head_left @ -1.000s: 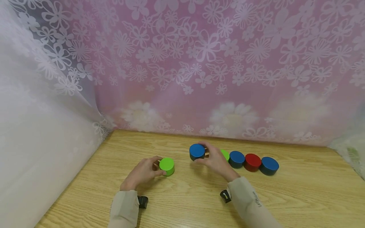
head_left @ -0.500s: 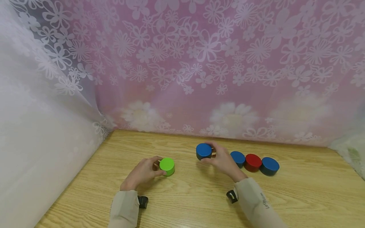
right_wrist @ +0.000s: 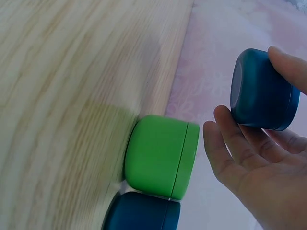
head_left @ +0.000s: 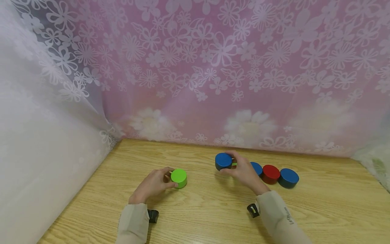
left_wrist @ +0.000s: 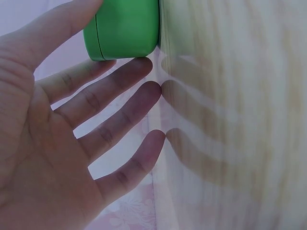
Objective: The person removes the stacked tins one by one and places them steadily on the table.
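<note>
My left hand (head_left: 153,184) pinches a round lidded green tin (head_left: 179,178) between thumb and fingers; it stands upright on the wooden table. In the left wrist view that green tin (left_wrist: 125,28) rests on the wood, the lower fingertips right at the surface. My right hand (head_left: 244,171) grips a blue tin (head_left: 223,162) by its sides. The right wrist view shows this blue tin (right_wrist: 263,91) raised off the table, close to a second green tin (right_wrist: 158,155) that stands at the end of a row. In the head view the hand hides most of that second green tin.
The row runs on to the right with a blue tin (head_left: 257,168), a red tin (head_left: 270,174) and another blue tin (head_left: 288,178). Pink flowered cloth (head_left: 195,84) hangs along the back edge of the table (head_left: 195,217). White cloth (head_left: 45,135) hangs at the left.
My right hand has moved right with the blue tin, toward the row, and now covers more of the row's left end. The left hand and its green tin have stayed in place.
</note>
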A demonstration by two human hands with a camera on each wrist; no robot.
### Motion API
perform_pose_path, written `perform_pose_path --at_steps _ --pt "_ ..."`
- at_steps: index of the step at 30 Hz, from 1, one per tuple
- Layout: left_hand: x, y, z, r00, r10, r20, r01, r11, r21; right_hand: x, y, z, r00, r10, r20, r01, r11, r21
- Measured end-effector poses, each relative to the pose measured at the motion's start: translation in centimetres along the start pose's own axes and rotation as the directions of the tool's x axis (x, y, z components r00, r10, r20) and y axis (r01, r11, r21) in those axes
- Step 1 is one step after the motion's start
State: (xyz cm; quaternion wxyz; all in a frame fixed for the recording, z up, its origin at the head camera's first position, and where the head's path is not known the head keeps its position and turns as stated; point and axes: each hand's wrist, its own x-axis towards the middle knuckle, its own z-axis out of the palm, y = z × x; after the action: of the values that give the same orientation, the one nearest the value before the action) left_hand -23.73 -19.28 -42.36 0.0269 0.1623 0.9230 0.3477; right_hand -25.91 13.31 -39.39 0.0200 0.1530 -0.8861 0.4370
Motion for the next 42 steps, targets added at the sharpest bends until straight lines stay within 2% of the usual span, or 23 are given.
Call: perform_pose_path --at_steps 22,29,42 --pt "0.2 0.2 0.1 1.0 -0.001 0.004 0.001 1.0 -0.004 -0.4 2.1 -2.4 1.0 0.007 -0.013 -0.007 1.0 -0.026" --pt "0.3 0.0 0.1 1.0 0.03 -0.003 -0.03 1.0 -0.001 -0.8 2.5 -3.3 1.0 0.016 -0.011 -0.017 1.0 -0.015" --pt "0.2 0.1 0.1 1.0 0.005 -0.001 -0.005 1.0 0.004 -1.4 3.0 -4.5 0.999 0.002 -0.033 -0.003 0.999 -0.048"
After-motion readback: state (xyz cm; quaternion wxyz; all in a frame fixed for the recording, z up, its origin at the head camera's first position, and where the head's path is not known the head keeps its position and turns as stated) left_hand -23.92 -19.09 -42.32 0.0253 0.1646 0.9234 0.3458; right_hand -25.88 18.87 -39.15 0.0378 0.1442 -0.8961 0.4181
